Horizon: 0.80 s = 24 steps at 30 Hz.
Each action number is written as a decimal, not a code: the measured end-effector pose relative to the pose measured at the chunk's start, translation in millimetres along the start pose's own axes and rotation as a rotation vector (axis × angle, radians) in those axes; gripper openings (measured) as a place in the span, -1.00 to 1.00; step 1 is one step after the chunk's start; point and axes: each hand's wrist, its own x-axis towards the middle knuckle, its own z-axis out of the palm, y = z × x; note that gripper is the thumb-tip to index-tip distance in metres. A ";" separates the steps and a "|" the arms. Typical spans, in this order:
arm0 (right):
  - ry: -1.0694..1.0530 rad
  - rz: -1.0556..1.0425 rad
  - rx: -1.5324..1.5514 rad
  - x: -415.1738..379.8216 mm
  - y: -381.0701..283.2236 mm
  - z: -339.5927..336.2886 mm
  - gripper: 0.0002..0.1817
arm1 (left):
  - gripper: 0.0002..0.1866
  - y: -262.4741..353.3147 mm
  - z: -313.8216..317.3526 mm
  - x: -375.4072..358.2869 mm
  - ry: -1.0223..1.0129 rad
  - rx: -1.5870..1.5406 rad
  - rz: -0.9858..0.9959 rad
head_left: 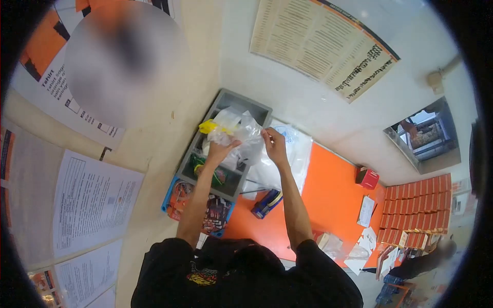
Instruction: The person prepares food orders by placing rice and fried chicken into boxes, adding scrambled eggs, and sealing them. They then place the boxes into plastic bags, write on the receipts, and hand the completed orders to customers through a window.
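Observation:
A crumpled clear plastic bag (247,129) is stretched between my two hands, above a grey divided bin (187,163). My left hand (221,152) is closed on its lower left side. At its right edge, my right hand (275,145) pinches the plastic between thumb and fingers. Something yellow (207,126) shows beside the bag in the bin, partly hidden. Nearer to me, a green item (220,177) lies in another compartment. Flat clear plastic bags (295,154) are spread on the table to the right of the bin.
A dark blue handheld object (267,203) rests on the orange table (328,190). A printed blue-edged box (215,215) sits below the bin. Farther right are a red box (366,177), papers (365,210) and stacked red-brown boxes (416,205). Walls border the left and far sides.

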 end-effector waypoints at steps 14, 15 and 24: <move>0.749 0.278 0.469 -94.1 10.7 -95.9 -0.85 | -0.29 -43.6 -80.5 -15.2 0.346 0.817 0.136; 0.808 0.165 0.453 -120.6 35.4 -91.6 -0.81 | -0.28 -19.5 -75.9 -30.7 0.416 0.591 0.034; 0.302 -0.205 -0.391 -234.8 -96.4 -67.7 -0.66 | -0.54 29.9 125.0 -169.1 -0.370 -0.698 -0.407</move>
